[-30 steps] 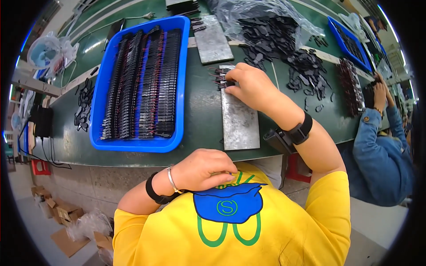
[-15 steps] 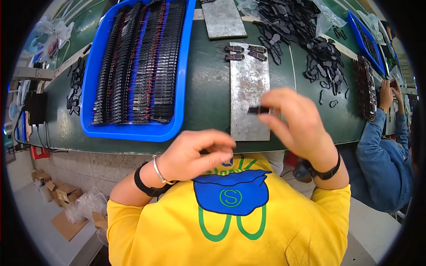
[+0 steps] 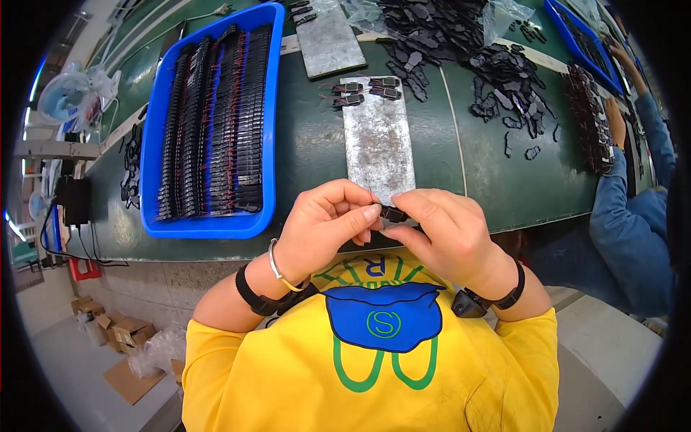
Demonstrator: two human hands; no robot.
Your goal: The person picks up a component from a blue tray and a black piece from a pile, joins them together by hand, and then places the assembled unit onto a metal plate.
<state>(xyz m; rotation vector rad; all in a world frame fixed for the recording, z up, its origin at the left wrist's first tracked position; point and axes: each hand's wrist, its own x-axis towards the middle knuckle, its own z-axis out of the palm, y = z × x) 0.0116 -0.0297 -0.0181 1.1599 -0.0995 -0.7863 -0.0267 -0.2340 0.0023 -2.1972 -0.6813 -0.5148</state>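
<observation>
My left hand (image 3: 325, 217) and my right hand (image 3: 452, 234) meet at the table's near edge. Between their fingertips is a small black wired part (image 3: 392, 214), pinched from both sides and partly hidden by the fingers. A thin wire seems to rise beside my left fingertips. Just beyond my hands lies a worn grey metal plate (image 3: 377, 144). On its far end rest several similar black parts (image 3: 350, 100) with thin dark and red wires trailing off to the left.
To the left, a blue tray (image 3: 269, 108) holds rows of black wired parts. A second metal plate (image 3: 332, 49) lies farther off. Loose black pieces (image 3: 515, 86) are heaped at the right. A co-worker's arm (image 3: 615, 191) is at the far right, near a row of parts (image 3: 592, 119).
My right hand has brought the black part left and nearer to me. My left hand has moved up to meet it, and both now grip it. The view has shifted slightly.
</observation>
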